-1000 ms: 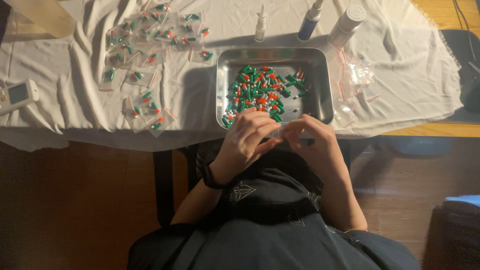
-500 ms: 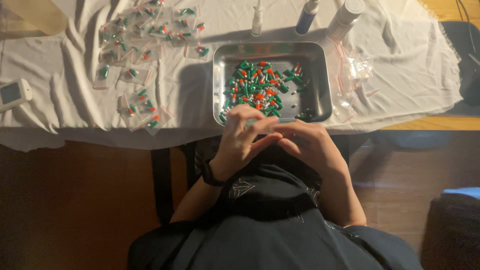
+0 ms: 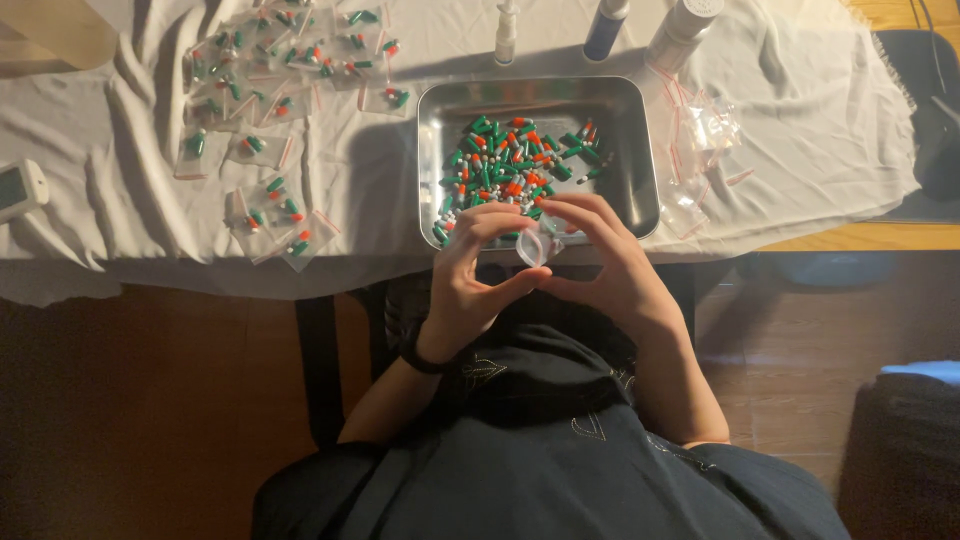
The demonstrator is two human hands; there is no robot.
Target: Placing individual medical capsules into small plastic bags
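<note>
My left hand (image 3: 478, 270) and my right hand (image 3: 605, 262) meet at the near edge of the table and together hold a small clear plastic bag (image 3: 535, 245) between their fingertips. The bag looks held open; I cannot tell what is inside it. Just beyond the hands stands a metal tray (image 3: 633, 150) with a heap of green and orange capsules (image 3: 505, 170). My left wrist wears a dark band.
Several small filled bags (image 3: 270, 120) lie spread on the white cloth to the left. Empty clear bags (image 3: 700, 135) sit right of the tray. Three bottles (image 3: 605, 25) stand behind it. A small white device (image 3: 20, 188) rests at the far left edge.
Both hands have closed in around the small bag and shifted slightly toward the tray's near edge; the view has tilted a little.
</note>
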